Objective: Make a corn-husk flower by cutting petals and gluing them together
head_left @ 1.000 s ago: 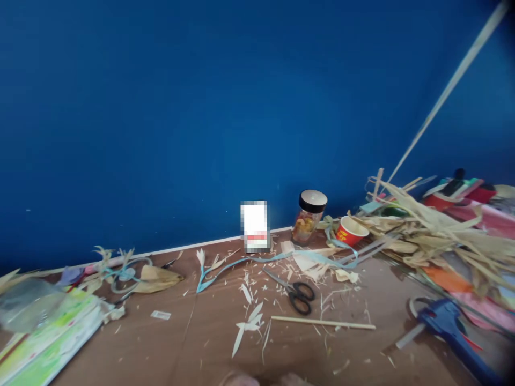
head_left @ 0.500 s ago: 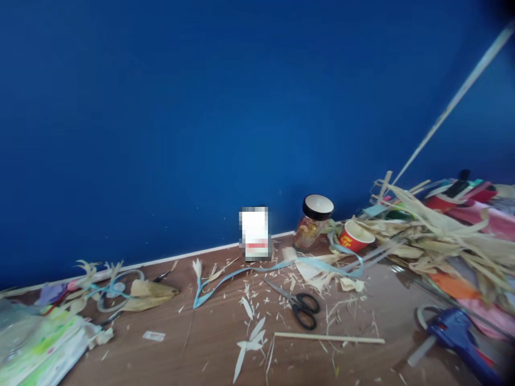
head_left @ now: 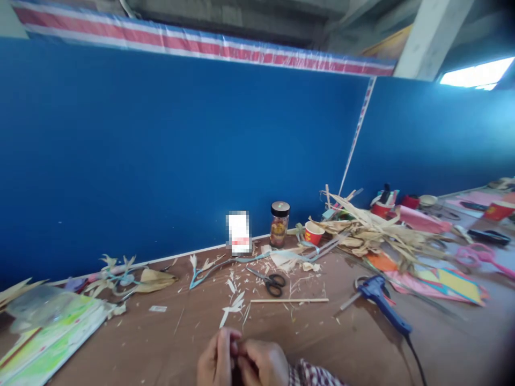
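At the bottom edge, my left hand and my right hand meet with fingers bent together; whatever is between them is hidden. A checked sleeve shows at my right wrist. Just beyond the hands lie pale husk pieces and a thin pale stick. Black-handled scissors rest among scattered shavings. A blue ribbon with a pale husk tip stretches across the table behind them.
A blue glue gun with a cord lies at the right, near a heap of dry husks. A lidded jar and a red paper cup stand by the blue wall. Painted sheets lie left.
The view has tilted up and widened, showing the wall's top and more table at right. Both my hands have come into view at the bottom.
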Tool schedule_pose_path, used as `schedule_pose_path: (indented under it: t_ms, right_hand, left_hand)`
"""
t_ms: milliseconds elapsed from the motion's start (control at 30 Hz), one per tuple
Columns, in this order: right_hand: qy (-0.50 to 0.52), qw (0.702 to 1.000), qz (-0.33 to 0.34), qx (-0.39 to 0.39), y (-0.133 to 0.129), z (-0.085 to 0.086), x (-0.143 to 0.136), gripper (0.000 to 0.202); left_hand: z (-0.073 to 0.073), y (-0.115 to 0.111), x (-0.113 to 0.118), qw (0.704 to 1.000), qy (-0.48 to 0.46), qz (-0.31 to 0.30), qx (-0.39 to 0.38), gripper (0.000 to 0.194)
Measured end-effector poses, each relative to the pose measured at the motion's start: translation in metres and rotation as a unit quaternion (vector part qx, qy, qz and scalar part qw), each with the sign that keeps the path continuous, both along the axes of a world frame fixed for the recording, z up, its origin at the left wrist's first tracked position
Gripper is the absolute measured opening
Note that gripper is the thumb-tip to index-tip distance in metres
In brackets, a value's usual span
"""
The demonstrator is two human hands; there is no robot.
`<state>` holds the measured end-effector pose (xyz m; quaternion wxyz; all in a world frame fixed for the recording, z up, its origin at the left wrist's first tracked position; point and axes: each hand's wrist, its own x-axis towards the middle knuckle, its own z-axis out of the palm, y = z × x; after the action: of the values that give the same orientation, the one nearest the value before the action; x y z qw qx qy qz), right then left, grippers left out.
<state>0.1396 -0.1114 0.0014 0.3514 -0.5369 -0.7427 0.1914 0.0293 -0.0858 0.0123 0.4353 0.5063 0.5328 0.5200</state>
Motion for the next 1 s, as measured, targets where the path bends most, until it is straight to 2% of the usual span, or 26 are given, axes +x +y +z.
schedule_pose_path:
  t_ms: [33, 233, 467, 633, 733, 833, 867, 1000]
  right_hand:
    - [0.007, 1.0, -0.006, 0.002, -0.001, 0.003, -0.001, 0.019]
    - [-0.019, 0.998, -0.049, -0.021, -0.009, 0.018, -0.001, 0.015]
    - [-0.03, 0.999, -0.035, -0.018, -0.009, 0.022, -0.001, 0.013]
    - [-0.031, 0.999, -0.008, -0.015, 0.001, 0.036, 0.017, 0.016]
    - [-0.068, 0.998, -0.019, 0.003, 0.02, 0.047, 0.041, 0.019]
    - [-0.154, 0.984, -0.08, 0.027, 0.052, 0.054, 0.07, 0.019]
    - [-0.193, 0.975, -0.106, 0.031, 0.065, 0.055, 0.079, 0.019]
    - [-0.218, 0.965, -0.14, 0.038, 0.114, 0.047, 0.102, 0.02]
  left_hand:
    - [0.0, 0.002, -0.001, 1.0, -0.005, -0.022, -0.008, 0.042]
    - [-0.004, 0.006, -0.004, 0.999, -0.035, -0.038, -0.005, 0.043]
    - [-0.006, 0.007, -0.004, 0.997, -0.063, -0.039, 0.0, 0.044]
    - [-0.01, 0.009, -0.004, 0.995, -0.078, -0.061, -0.012, 0.045]
    - [-0.009, 0.008, -0.003, 0.994, -0.083, -0.062, -0.036, 0.048]
    - [-0.007, 0.007, -0.002, 0.993, -0.081, -0.054, -0.072, 0.052]
    - [-0.006, 0.007, -0.002, 0.992, -0.079, -0.057, -0.08, 0.053]
    - [-0.007, 0.006, 0.001, 0.994, -0.083, -0.032, -0.064, 0.05]
